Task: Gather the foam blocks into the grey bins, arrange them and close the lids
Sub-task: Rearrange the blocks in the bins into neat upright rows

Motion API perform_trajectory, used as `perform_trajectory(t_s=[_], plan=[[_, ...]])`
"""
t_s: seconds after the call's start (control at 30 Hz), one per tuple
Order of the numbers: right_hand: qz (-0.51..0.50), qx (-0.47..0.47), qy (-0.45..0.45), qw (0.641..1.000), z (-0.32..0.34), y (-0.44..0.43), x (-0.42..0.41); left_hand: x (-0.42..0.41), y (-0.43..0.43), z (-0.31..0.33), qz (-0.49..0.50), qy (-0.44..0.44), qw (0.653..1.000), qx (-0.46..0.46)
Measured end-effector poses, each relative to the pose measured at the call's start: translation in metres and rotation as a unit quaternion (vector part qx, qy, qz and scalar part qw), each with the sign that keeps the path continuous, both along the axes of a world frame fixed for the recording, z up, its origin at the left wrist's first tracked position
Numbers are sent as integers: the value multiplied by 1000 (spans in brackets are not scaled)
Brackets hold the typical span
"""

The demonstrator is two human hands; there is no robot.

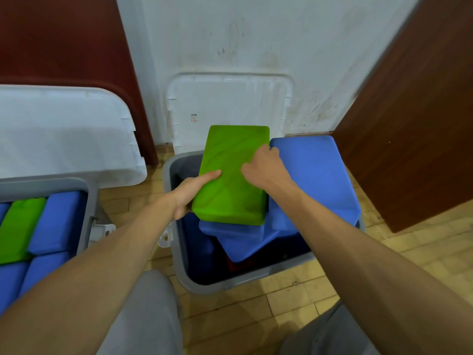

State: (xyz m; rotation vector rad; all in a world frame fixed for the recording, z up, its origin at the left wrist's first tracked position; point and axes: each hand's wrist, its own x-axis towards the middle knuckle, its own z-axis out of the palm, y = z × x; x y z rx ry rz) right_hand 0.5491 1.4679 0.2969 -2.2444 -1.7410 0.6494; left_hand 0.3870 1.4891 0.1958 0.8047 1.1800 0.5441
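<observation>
A green foam block [230,175] lies tilted on top of the pile in the middle grey bin [176,254]. My left hand [189,193] grips its near left edge, thumb on top. My right hand [266,167] holds its right side, fingers curled over the edge. A large blue block [314,175] sits crooked on the bin's right rim. Another blue block [243,239] lies slanted under the green one. A second grey bin [87,208] at the left holds blue blocks and one green block [18,229] packed in rows.
One white lid [230,98] leans on the wall behind the middle bin. Another white lid [64,134] stands behind the left bin. A dark wooden panel [409,124] stands at the right. Tiled floor lies between the bins and in front.
</observation>
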Motion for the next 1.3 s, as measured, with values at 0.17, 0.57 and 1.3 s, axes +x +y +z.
perform_trajectory(t_s=[0.17, 0.57, 1.3], plan=[[16, -22, -55, 998, 9, -4, 15, -7, -1, -3, 67, -76, 995, -21], [34, -157, 45, 986, -26, -2, 4, -12, -6, -7, 83, -47, 994, -53], [-87, -209, 557, 799, -10, 5, -115, -159, 3, 100, 162, 146, 962, 166]])
